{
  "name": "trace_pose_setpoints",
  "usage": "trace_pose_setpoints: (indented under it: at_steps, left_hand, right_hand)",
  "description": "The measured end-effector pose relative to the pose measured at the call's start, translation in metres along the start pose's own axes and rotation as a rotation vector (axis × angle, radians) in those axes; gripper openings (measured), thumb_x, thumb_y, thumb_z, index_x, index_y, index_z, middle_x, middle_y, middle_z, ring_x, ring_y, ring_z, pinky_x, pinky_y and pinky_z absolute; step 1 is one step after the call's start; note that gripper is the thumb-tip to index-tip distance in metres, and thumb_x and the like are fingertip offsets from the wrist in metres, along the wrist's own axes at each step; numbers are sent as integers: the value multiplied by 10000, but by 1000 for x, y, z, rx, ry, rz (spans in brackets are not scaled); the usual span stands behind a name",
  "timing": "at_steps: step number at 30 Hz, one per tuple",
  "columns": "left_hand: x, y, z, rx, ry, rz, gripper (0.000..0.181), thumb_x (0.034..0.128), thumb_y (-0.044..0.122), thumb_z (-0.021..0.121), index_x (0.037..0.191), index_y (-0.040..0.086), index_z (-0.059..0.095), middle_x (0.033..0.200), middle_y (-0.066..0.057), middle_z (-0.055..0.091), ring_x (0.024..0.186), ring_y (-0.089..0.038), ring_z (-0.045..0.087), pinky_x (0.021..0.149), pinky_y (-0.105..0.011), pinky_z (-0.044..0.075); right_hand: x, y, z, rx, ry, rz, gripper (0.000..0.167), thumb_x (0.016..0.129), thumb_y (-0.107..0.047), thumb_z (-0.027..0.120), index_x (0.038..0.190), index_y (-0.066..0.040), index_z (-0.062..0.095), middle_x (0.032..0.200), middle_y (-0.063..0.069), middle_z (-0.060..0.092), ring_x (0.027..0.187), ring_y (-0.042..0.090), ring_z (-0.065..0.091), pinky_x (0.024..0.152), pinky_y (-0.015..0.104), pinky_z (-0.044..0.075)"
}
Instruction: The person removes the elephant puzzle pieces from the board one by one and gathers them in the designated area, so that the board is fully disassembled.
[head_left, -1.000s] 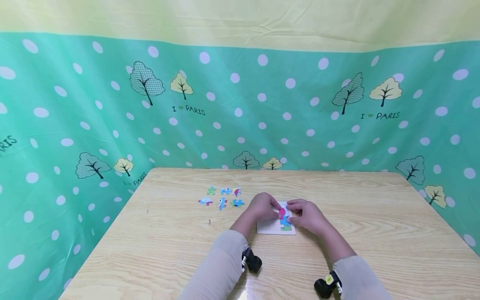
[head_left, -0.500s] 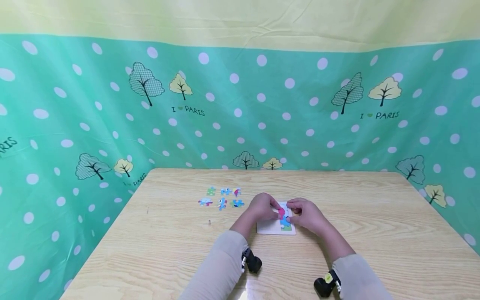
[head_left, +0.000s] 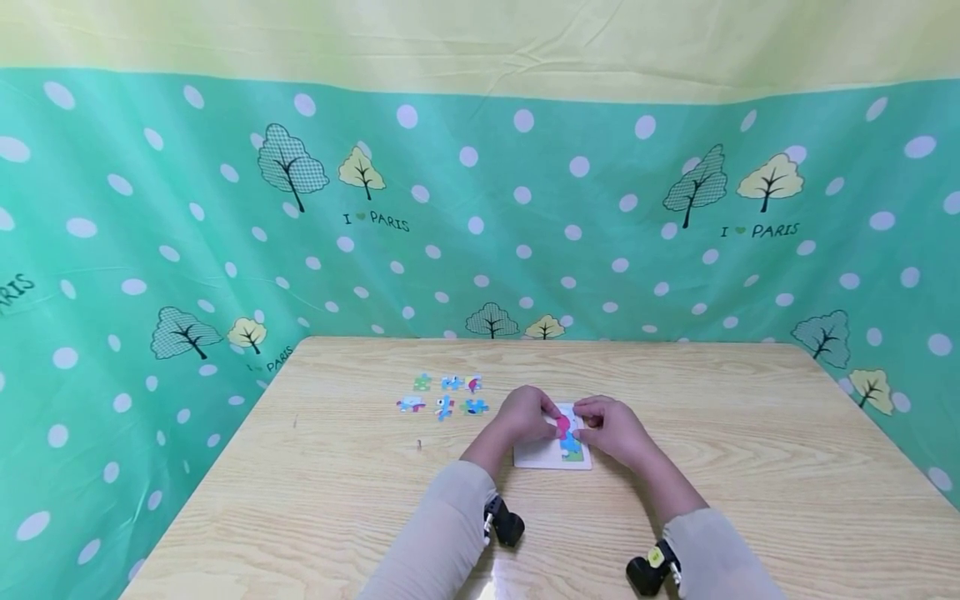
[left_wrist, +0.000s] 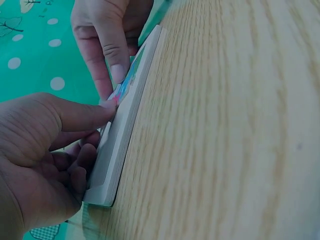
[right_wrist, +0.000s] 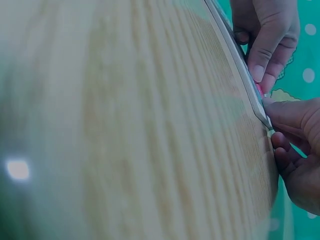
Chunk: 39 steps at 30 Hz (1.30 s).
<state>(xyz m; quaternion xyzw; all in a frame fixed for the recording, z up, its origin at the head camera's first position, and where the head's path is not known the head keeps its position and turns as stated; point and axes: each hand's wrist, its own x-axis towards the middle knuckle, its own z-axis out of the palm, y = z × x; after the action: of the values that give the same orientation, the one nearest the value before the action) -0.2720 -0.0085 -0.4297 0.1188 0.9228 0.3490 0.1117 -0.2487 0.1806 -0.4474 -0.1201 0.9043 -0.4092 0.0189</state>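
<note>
A white puzzle board (head_left: pixel 536 455) lies flat on the table, with a pink piece (head_left: pixel 563 425) and blue-green pieces (head_left: pixel 572 451) along its right part. My left hand (head_left: pixel 525 414) pinches the pink piece from the left, its thumb (left_wrist: pixel 107 111) low over the board. From the right, my right hand (head_left: pixel 619 432) holds thumb and forefinger curled at the edges of the pieces beside the pink one; its fingers partly cover them. In the right wrist view, the fingertips of both hands meet close together at the board's rim (right_wrist: pixel 243 69).
Several loose puzzle pieces lie left of the board, among them a green one (head_left: pixel 422 382), a white and pink one (head_left: pixel 411 404) and a blue one (head_left: pixel 476 407). The wooden table (head_left: pixel 337 500) ends at a green dotted cloth (head_left: pixel 480 267).
Both hands stay nearly in place over the board; the right thumb has shifted very slightly at the blue piece. The loose pieces have not moved.
</note>
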Motion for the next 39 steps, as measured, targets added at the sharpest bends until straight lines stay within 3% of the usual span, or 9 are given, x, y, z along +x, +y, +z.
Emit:
trace_pose_setpoints:
  at_steps: [6, 12, 19, 27, 32, 35, 39]
  left_hand:
    - [0, 0, 0, -20, 5, 1, 120, 839, 100, 870, 932, 126, 799, 918, 30, 690, 856, -131, 592, 848, -291, 528]
    - [-1, 0, 0, -20, 16, 12, 107, 829, 111, 882, 877, 135, 789, 859, 53, 668, 814, -121, 567, 820, -274, 510]
    - [-1, -3, 2, -41, 30, 22, 121, 828, 101, 882, 843, 135, 766, 808, 50, 641, 755, -122, 549, 763, -269, 489]
    - [0, -8, 3, -60, 59, 35, 117, 815, 143, 901, 837, 153, 786, 796, 69, 646, 752, -105, 537, 723, -254, 465]
    - [0, -13, 4, -80, 103, 74, 102, 815, 146, 902, 825, 150, 800, 824, 80, 687, 772, -71, 571, 749, -239, 496]
    - [1, -15, 5, -124, 125, 96, 133, 814, 124, 901, 880, 123, 786, 830, 61, 686, 758, -68, 573, 734, -229, 503]
    - [3, -17, 6, -149, 116, 116, 310, 802, 85, 902, 1088, 88, 783, 860, 51, 654, 751, -77, 557, 691, -205, 496]
  right_hand:
    - [0, -2, 1, 16, 4, 33, 347, 888, 9, 791, 1221, 67, 714, 1262, 176, 663, 935, 215, 582, 838, 349, 529]
    - [-2, -2, 0, 29, -7, 63, 431, 902, -15, 785, 1314, 30, 666, 1072, 108, 627, 899, 227, 526, 760, 336, 462]
    - [-1, 2, 0, 18, -16, 4, 352, 904, 3, 772, 1247, 41, 702, 1273, 176, 629, 928, 221, 550, 817, 349, 490]
    - [-1, 2, 0, -4, -16, -14, 334, 903, 5, 770, 1228, 58, 713, 1307, 189, 619, 945, 219, 565, 833, 353, 504]
    - [-1, 2, 1, -8, -22, -29, 296, 909, -7, 769, 1195, 61, 731, 1328, 195, 607, 996, 241, 586, 878, 375, 515]
    - [-1, 1, 1, 3, -25, -37, 302, 905, 1, 768, 1201, 49, 732, 1325, 198, 602, 1008, 251, 588, 892, 381, 517]
    - [-2, 2, 1, 7, -30, -41, 324, 905, 15, 759, 1228, 20, 732, 1321, 185, 599, 1015, 251, 586, 905, 406, 517]
